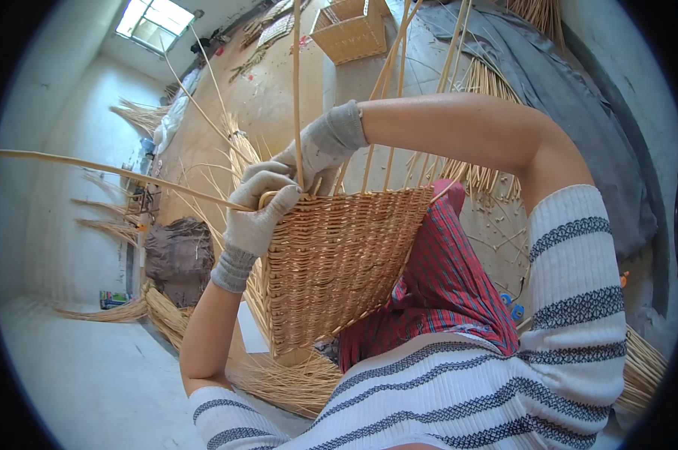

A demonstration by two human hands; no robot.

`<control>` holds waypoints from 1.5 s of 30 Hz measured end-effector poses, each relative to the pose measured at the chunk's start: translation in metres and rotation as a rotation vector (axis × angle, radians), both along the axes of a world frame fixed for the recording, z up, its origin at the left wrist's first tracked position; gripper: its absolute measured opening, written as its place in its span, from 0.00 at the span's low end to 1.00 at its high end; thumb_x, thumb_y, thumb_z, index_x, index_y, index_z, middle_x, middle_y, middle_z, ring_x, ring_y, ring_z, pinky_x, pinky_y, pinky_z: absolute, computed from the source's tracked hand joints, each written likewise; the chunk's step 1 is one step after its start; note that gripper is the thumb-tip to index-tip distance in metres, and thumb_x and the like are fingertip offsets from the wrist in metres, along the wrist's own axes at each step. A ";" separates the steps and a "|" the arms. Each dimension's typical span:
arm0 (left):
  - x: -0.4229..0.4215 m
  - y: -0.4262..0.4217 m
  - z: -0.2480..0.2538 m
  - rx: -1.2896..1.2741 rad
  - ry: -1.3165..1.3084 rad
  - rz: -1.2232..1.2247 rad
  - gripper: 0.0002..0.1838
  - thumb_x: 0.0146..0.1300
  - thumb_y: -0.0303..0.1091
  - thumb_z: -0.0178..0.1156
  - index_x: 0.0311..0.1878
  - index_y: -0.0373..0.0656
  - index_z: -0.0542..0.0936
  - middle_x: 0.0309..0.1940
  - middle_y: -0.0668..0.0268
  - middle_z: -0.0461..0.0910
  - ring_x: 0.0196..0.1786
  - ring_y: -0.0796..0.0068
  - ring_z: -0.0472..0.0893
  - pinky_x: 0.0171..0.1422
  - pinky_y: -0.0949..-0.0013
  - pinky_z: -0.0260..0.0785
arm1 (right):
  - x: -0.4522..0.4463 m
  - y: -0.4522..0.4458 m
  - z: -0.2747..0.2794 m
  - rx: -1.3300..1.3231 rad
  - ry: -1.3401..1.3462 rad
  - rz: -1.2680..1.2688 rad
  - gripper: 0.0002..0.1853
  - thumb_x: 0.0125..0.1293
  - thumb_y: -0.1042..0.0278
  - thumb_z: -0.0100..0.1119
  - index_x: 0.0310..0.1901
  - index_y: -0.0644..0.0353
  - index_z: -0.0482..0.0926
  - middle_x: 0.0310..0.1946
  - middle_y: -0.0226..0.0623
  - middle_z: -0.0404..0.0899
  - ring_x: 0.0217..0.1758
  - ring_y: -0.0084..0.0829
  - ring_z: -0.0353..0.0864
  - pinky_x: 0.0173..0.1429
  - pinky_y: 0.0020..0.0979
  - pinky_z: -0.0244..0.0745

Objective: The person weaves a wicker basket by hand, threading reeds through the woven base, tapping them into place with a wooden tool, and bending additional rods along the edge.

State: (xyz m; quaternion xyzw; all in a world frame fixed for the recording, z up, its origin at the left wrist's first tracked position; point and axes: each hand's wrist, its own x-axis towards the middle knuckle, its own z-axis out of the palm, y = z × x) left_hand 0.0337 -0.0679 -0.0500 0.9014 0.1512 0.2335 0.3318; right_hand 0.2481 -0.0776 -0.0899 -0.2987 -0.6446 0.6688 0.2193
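Note:
A woven wicker basket (346, 255) rests tilted against my lap, its rim toward the far side and several upright wicker rods (298, 97) rising from it. My left hand (258, 214), in a pale grey-cuffed work glove, is closed around the basket's left rim corner, thumb pressed on top. From that corner a long wicker rod (121, 172) sticks out to the left. My right hand (320, 150), gloved alike, reaches over the far side of the same corner beside an upright rod. Its fingers curl in, partly hidden by my left hand, so what they grip cannot be seen.
Bundles of loose wicker (286, 382) lie on the floor around me. A finished-looking rectangular basket (350, 34) stands farther off. Grey sheeting (564, 127) runs along the right wall, with cut rods (489, 82) beside it. A dark brown cloth-like heap (179, 251) sits at left.

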 end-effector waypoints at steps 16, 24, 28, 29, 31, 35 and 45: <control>0.001 0.001 0.009 -0.129 0.148 -0.042 0.15 0.65 0.37 0.69 0.48 0.40 0.79 0.38 0.67 0.80 0.40 0.79 0.78 0.45 0.72 0.74 | -0.032 -0.102 0.158 1.067 -0.837 -0.793 0.26 0.65 0.41 0.57 0.40 0.59 0.88 0.40 0.47 0.87 0.45 0.36 0.86 0.50 0.38 0.81; 0.003 -0.009 0.021 0.030 0.219 -0.070 0.12 0.65 0.39 0.69 0.40 0.39 0.83 0.35 0.67 0.78 0.39 0.76 0.77 0.46 0.69 0.72 | -0.083 -0.024 0.249 1.144 -0.093 -0.718 0.24 0.76 0.51 0.46 0.65 0.55 0.74 0.57 0.37 0.81 0.46 0.35 0.86 0.56 0.41 0.81; 0.003 -0.010 0.017 -0.114 0.203 0.009 0.12 0.64 0.39 0.70 0.40 0.39 0.83 0.34 0.68 0.76 0.38 0.77 0.76 0.45 0.70 0.71 | 0.033 -0.037 0.158 1.055 0.435 -1.308 0.16 0.75 0.51 0.52 0.50 0.53 0.79 0.27 0.32 0.82 0.25 0.28 0.79 0.32 0.30 0.75; 0.004 -0.011 0.017 -0.121 0.194 0.015 0.12 0.64 0.39 0.70 0.40 0.39 0.83 0.34 0.68 0.76 0.38 0.77 0.76 0.45 0.70 0.71 | 0.050 -0.080 0.122 0.629 0.567 -1.262 0.18 0.76 0.54 0.50 0.57 0.59 0.75 0.26 0.33 0.79 0.26 0.26 0.79 0.33 0.28 0.76; 0.005 -0.010 0.020 -0.014 0.246 0.029 0.13 0.63 0.39 0.71 0.40 0.39 0.83 0.33 0.68 0.76 0.37 0.77 0.74 0.44 0.70 0.70 | 0.075 -0.082 0.011 0.593 1.165 -1.011 0.10 0.77 0.67 0.46 0.51 0.59 0.75 0.24 0.22 0.68 0.23 0.17 0.67 0.27 0.25 0.67; 0.003 0.000 0.016 -0.005 0.227 0.044 0.13 0.62 0.39 0.72 0.39 0.38 0.83 0.33 0.69 0.75 0.36 0.78 0.73 0.43 0.70 0.69 | -0.009 -0.120 -0.136 0.361 1.384 -1.043 0.13 0.82 0.60 0.41 0.58 0.56 0.71 0.18 0.20 0.55 0.22 0.15 0.61 0.32 0.24 0.65; -0.028 -0.001 0.028 -0.036 0.133 0.053 0.13 0.60 0.39 0.73 0.39 0.41 0.83 0.34 0.70 0.76 0.38 0.78 0.75 0.46 0.70 0.69 | -0.007 -0.163 -0.186 0.026 0.872 -1.631 0.21 0.77 0.58 0.53 0.68 0.48 0.67 0.35 0.20 0.70 0.36 0.16 0.70 0.44 0.21 0.71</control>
